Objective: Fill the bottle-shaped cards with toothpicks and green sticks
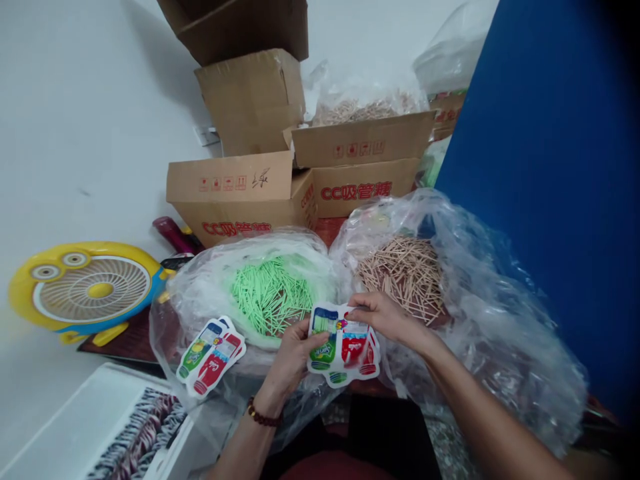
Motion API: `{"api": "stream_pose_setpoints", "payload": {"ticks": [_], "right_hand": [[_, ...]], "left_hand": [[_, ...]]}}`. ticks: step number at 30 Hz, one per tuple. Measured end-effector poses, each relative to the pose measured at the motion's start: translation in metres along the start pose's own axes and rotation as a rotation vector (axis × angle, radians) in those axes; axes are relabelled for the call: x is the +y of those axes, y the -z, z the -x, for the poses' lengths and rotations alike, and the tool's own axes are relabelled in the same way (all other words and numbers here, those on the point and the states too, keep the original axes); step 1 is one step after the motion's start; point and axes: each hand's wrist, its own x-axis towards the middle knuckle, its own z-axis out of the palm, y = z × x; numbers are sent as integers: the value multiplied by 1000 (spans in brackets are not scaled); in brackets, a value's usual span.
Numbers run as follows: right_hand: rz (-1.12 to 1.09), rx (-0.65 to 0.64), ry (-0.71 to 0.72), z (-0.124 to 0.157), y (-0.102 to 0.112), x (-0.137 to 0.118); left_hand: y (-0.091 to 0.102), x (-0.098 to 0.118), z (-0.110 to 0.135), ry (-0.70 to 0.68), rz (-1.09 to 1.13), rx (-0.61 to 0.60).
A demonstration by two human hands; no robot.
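My left hand [295, 353] pinches a few overlapping printed packets [345, 360] shaped like paired bottles, green Sprite on one side and red Cola on the other. The thumb lies across the green half. At the top right of the same packets, my right hand [383, 317] has its fingers closed on the upper edge. Left of my hands, more packets of this kind [213, 357] lie stacked on clear plastic. Just beyond are a heap of thin green sticks [270, 293] in an opened plastic bag and a heap of thin light-brown sticks [405, 273] in another.
Open cardboard boxes [240, 193] with red lettering stand behind the bags. A yellow cartoon-shaped fan [90, 287] is at the left, above a white container [75, 427] holding patterned cloth. A blue panel [545, 200] borders the right. A bulging bag of sticks [370, 103] sits at the back.
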Motion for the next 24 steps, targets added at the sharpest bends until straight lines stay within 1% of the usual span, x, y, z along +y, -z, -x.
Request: {"api": "stream_pose_setpoints", "payload": {"ticks": [7,12,17,21,24], "right_hand": [[-35,16,-41,5,0,9],[-48,17,-63,9,1,9],[-47,-11,-76,11,4,9],[-82,-29,-86,11,1,16],[-98,-23,-93,12,-3,19]], "left_hand": [[3,-4,7,62,-15,-81],[2,-9,5,42,-97,-48],[3,-12,5,70,-76,-47],[2,-11,8,83,-64,-42],[0,-9,10,111,-59,-13]]}}
